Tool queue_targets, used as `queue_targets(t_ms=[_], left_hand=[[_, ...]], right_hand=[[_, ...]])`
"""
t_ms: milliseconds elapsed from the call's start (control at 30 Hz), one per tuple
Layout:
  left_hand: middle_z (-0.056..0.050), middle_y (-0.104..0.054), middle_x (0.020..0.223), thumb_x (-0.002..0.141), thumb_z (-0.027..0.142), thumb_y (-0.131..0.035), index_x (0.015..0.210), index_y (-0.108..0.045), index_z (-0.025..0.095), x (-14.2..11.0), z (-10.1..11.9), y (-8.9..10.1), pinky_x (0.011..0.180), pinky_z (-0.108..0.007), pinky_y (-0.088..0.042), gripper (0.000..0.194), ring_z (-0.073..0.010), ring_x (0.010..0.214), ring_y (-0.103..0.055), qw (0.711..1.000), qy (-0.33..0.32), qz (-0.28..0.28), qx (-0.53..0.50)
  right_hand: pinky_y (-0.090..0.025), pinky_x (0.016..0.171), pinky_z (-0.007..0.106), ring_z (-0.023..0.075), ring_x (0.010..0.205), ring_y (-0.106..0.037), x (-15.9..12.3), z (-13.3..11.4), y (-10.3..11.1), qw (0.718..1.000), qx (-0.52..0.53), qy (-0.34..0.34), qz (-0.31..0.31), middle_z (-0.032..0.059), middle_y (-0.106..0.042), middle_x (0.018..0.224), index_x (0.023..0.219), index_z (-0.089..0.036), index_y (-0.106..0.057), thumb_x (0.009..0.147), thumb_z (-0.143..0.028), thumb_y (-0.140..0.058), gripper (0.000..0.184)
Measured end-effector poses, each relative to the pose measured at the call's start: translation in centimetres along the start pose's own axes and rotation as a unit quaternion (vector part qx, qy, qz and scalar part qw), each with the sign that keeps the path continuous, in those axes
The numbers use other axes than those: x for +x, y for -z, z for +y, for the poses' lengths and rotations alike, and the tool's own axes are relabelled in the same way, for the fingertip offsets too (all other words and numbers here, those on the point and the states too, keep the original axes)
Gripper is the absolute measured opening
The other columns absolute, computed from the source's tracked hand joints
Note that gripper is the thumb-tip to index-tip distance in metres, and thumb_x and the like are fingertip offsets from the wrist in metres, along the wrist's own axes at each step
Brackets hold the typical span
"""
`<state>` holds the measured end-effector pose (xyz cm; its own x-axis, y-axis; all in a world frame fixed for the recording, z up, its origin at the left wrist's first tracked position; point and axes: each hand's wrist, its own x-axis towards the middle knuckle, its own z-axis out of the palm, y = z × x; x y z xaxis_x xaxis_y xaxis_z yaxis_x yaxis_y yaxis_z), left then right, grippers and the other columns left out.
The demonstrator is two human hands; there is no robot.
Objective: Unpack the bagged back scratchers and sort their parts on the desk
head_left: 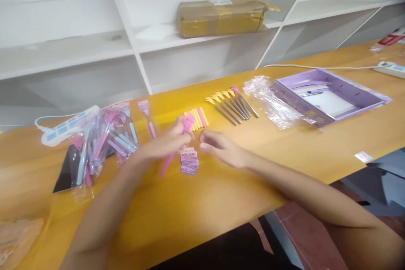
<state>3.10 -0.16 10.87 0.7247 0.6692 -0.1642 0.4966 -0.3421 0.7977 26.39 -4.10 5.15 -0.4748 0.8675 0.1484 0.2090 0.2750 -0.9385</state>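
Observation:
My left hand (172, 141) is closed around a pink back scratcher (167, 164); its claw-shaped head shows above the fingers and its handle slants down to the left. My right hand (223, 147) hovers just to the right, fingers loosely curled with a gap to the thumb and nothing visible in them. Small purple and pink printed cards (189, 163) lie overlapping below the hands. Behind them is a row of yellow and pink handle sleeves (200, 118). Farther right, several metal rods with yellow claw heads (228, 105) lie side by side, one head pink.
At left, bagged back scratchers (104, 139) are heaped beside a white power strip (71, 125). Clear plastic wrapping (275, 103) lies against an open purple box (363, 101). A taped carton (221, 19) sits on the white shelf behind. A small sticker (363, 156) is near the table's front edge.

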Motion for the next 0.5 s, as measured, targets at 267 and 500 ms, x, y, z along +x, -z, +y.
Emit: queue_targets(t_ms=[267,500], left_hand=[[0.002,-0.060,0.085,0.095,0.025,-0.051,0.163,-0.004,0.017,0.3,0.3,-4.4,0.059,-0.030,-0.046,0.083,-0.0162,0.060,-0.058,0.986,0.131,-0.086,0.048],[-0.006,-0.063,0.106,0.110,0.043,-0.048,0.134,-0.045,0.023,-1.7,-3.2,-7.4,0.086,-0.036,-0.057,0.032,-0.0176,0.092,-0.065,0.996,0.046,0.023,-0.071]], right_hand=[[-0.018,0.052,0.028,0.0074,0.053,-0.024,0.0,3.9,-4.5,0.977,0.173,-0.104,0.065,-0.0069,-0.031,0.054,0.063,-0.022,-0.041,0.087,-0.093,-0.058,0.077],[-0.016,0.051,0.029,0.0072,0.050,-0.020,0.6,6.0,-2.7,0.954,0.209,-0.056,0.206,-0.0072,-0.024,0.051,0.055,-0.023,-0.037,0.091,-0.083,-0.064,0.075]])
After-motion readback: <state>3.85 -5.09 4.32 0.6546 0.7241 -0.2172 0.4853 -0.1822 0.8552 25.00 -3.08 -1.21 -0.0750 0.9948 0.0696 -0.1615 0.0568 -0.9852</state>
